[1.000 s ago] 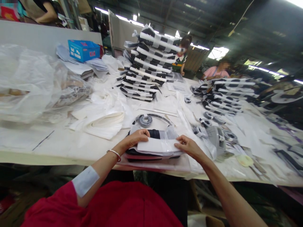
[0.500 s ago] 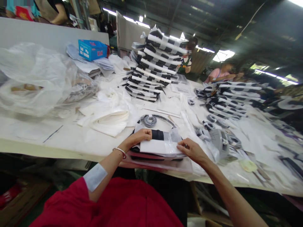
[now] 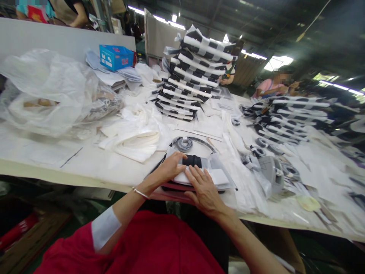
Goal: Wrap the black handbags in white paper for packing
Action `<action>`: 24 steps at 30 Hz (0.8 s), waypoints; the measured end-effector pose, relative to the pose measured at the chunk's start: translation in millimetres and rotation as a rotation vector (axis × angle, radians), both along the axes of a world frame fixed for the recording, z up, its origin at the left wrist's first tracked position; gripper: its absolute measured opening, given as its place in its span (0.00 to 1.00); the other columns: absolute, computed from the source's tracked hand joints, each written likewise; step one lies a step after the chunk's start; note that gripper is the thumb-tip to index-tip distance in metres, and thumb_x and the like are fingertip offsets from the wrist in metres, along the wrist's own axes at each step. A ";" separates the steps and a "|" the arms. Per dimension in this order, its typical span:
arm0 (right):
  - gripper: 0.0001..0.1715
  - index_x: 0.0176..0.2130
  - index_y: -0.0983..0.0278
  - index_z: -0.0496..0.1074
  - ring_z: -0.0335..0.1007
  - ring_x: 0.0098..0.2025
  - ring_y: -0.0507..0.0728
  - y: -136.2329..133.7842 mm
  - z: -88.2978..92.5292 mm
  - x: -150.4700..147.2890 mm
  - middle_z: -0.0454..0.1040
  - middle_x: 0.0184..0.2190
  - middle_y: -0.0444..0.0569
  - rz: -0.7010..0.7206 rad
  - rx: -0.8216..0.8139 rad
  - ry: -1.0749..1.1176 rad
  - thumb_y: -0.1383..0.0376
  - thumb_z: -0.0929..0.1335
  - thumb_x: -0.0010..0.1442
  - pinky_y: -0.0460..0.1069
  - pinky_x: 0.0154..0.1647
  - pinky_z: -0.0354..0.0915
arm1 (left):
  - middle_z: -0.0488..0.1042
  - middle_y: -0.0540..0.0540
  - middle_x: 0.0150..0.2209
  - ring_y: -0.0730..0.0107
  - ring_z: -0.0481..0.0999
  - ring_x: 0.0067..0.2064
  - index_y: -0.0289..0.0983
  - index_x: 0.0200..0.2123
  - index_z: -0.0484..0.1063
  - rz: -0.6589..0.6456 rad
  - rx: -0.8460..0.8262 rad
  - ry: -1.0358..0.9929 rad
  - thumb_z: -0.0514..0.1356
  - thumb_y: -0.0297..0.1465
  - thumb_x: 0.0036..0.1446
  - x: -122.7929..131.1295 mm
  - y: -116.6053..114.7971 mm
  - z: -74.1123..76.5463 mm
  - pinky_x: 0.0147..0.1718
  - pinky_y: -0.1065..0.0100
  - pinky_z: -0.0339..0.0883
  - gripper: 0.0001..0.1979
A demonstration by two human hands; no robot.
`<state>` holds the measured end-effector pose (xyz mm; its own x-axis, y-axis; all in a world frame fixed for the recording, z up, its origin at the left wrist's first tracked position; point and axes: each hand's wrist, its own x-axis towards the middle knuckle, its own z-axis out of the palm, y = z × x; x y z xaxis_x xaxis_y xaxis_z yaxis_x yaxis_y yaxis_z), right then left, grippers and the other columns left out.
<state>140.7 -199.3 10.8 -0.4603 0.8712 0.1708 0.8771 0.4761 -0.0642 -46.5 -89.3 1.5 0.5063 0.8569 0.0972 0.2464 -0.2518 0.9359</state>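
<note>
Bundle (image 3: 219,177) beneath flat, unclasped right hand (image 3: 205,192), left hand (image 3: 170,166) on its left side, whether gripping cannot be told

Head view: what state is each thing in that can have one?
Right hand: open, laid across the white pad
Left hand: fingers bent, near the pad's left end
White pad: flat, partly covered
Strap: coiled
Tall stack: piled unevenly
White sheets: folded over
Plastic bag: crumpled
</note>
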 end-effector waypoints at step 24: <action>0.28 0.59 0.61 0.68 0.67 0.47 0.65 23.8 8.1 -25.6 0.75 0.45 0.56 -0.241 0.007 -0.098 0.51 0.64 0.66 0.59 0.49 0.61 | 0.65 0.35 0.63 0.59 0.59 0.68 0.38 0.67 0.52 0.106 0.882 0.237 0.47 0.22 0.67 -31.8 -63.5 -44.3 0.64 0.48 0.58 0.26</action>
